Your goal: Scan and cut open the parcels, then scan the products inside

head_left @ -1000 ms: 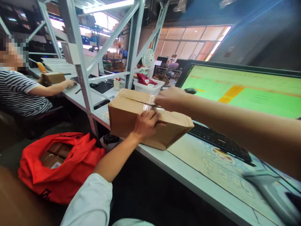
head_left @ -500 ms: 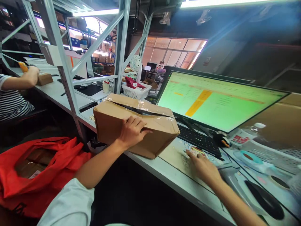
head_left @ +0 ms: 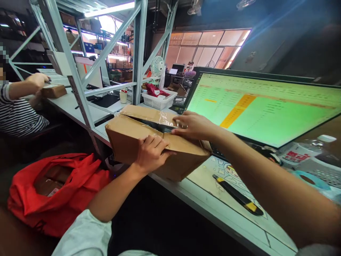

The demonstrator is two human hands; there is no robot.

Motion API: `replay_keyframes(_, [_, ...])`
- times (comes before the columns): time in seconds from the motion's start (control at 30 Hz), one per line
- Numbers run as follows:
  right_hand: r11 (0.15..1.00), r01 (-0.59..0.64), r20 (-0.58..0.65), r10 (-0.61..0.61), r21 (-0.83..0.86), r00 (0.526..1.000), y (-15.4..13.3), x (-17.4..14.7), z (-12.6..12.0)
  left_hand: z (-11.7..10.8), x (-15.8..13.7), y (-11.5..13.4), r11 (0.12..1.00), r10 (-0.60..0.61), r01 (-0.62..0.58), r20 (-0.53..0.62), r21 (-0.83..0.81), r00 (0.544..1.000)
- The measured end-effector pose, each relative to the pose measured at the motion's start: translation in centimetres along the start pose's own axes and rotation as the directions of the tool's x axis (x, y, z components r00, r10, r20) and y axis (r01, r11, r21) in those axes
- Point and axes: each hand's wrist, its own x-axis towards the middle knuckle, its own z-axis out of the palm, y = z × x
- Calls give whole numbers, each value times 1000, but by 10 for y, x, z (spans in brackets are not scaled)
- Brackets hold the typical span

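A brown cardboard box (head_left: 125, 142) sits at the desk's front edge, tilted in view. Its top has a dark slit between two flaps, with torn clear tape along it. My left hand (head_left: 153, 153) is curled over the near top edge, the thumb along the front side. From the right, my right hand (head_left: 195, 126) reaches over the top, its fingers on the far flap (head_left: 151, 114) and its thumb at the slit. What lies inside the box is hidden. A black and yellow utility knife (head_left: 237, 195) rests on the desk mat (head_left: 205, 177), apart from both hands.
Behind the box stands a monitor (head_left: 271, 110), with a plastic bottle (head_left: 301, 151) and tape roll (head_left: 311, 177) to its right. A white basket (head_left: 160, 101) is at the back. A red bag (head_left: 80, 195) holding boxes lies lower left. Metal shelf posts (head_left: 70, 71) separate a co-worker (head_left: 23, 110).
My right hand has moved from the desk mat up and left onto the box's top flap. The utility knife now shows on the mat. My left hand stays on the box.
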Motion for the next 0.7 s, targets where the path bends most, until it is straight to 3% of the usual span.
replay_keyframes(0.1, [975, -150, -37, 146, -162, 989, 0, 31, -11, -4, -6, 3, 1000, 23, -23, -13, -1, 1000])
replay_keyframes(0.2, [946, -279, -118, 262, -162, 958, 22, 60, -23, -14, -17, 11, 999, 40, -40, -40, -14, 998])
replay_keyframes(0.3, [944, -308, 31, 314, -120, 949, 40, 91, -10, -30, -23, 20, 1000, 2, -3, -27, -24, 1000])
replay_keyframes(0.37, [947, -313, 177, 321, -71, 930, 45, 107, 12, -44, -16, 20, 1000, 4, -3, 67, -24, 998])
replay_keyframes(0.43, [949, -314, 277, 306, -16, 911, 50, 117, 36, -57, 4, 12, 997, 61, -50, 209, -58, 976])
replay_keyframes(0.53, [944, -328, 325, 299, 36, 897, 61, 124, 59, -64, 51, -16, 993, 108, -74, 407, -97, 907])
replay_keyframes(0.6, [937, -345, 324, 310, 54, 894, 70, 127, 65, -59, 84, -40, 1000, 1, -9, 505, 12, 863])
replay_keyframes(0.67, [933, -351, 311, 312, 77, 898, 77, 127, 68, -49, 108, -60, 994, -89, 28, 606, 110, 790])
replay_keyframes(0.7, [933, -347, 298, 307, 93, 904, 79, 126, 69, -46, 115, -66, 991, -102, 27, 608, 132, 787])
